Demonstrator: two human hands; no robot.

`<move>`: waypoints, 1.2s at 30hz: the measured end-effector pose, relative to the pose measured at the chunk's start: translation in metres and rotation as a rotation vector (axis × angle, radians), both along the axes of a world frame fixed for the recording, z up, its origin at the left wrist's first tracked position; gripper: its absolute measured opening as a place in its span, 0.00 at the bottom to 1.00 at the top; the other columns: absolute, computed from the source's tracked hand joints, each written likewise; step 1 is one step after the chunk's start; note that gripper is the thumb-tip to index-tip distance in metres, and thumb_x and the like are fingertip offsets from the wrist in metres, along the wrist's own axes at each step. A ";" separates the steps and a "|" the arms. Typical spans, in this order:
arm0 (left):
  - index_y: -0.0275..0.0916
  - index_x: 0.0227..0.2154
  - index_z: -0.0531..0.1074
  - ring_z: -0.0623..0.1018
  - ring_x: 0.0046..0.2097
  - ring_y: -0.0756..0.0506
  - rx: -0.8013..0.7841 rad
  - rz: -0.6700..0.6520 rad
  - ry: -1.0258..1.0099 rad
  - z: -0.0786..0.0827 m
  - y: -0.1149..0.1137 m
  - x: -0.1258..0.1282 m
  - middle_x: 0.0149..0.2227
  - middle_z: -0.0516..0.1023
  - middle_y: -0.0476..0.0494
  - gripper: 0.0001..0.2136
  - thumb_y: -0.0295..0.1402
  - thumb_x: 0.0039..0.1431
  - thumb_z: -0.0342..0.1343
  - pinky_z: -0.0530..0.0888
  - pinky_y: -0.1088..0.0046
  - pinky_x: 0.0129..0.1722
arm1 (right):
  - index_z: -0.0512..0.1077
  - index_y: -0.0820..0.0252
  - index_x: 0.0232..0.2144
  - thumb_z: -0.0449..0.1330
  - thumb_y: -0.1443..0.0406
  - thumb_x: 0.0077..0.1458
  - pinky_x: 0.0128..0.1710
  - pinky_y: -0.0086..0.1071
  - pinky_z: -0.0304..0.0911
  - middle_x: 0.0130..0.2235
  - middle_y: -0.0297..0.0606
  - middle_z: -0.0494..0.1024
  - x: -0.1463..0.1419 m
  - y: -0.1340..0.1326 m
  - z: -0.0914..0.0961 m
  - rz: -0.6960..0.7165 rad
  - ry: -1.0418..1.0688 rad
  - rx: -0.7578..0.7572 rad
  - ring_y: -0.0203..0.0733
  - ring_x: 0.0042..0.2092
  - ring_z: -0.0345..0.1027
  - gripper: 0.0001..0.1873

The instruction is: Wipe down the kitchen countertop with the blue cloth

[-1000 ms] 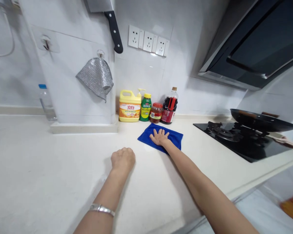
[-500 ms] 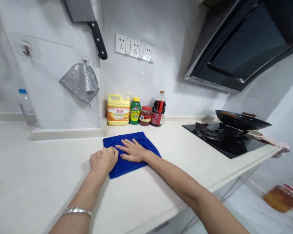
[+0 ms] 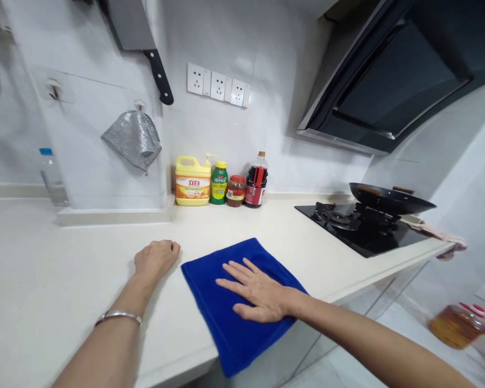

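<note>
A blue cloth [image 3: 214, 293] lies spread on the white countertop [image 3: 101, 258], its near corner hanging over the front edge. My right hand [image 3: 258, 291] rests flat on it, palm down with fingers spread. To the left of the cloth, and apart from it, my left hand [image 3: 157, 258] is closed in a fist on the countertop. Nothing shows in that fist. A silver bracelet [image 3: 118, 317] circles the left wrist.
Along the wall stand a yellow detergent jug [image 3: 193, 183], a green bottle [image 3: 219, 183], a red-lidded jar [image 3: 235, 191] and a dark sauce bottle [image 3: 256, 180]. A black wok [image 3: 392, 200] sits on the gas stove [image 3: 367, 240]. A cleaver [image 3: 133, 32] hangs upper left.
My right hand has slid the blue cloth toward me and to the right, over the counter's edge. My left hand has come off the cloth and moved slightly left.
</note>
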State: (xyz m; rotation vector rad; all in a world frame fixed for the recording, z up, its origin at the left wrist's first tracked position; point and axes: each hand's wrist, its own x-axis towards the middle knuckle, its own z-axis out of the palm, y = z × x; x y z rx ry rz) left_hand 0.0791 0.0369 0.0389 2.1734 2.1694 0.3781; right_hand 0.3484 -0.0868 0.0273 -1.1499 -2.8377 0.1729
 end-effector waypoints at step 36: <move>0.39 0.39 0.79 0.76 0.51 0.38 -0.206 -0.232 -0.104 0.006 -0.006 -0.010 0.49 0.79 0.37 0.19 0.39 0.57 0.45 0.71 0.66 0.50 | 0.61 0.63 0.64 0.56 0.54 0.64 0.61 0.55 0.60 0.65 0.49 0.62 -0.095 -0.076 -0.062 -0.041 0.096 0.675 0.60 0.66 0.54 0.31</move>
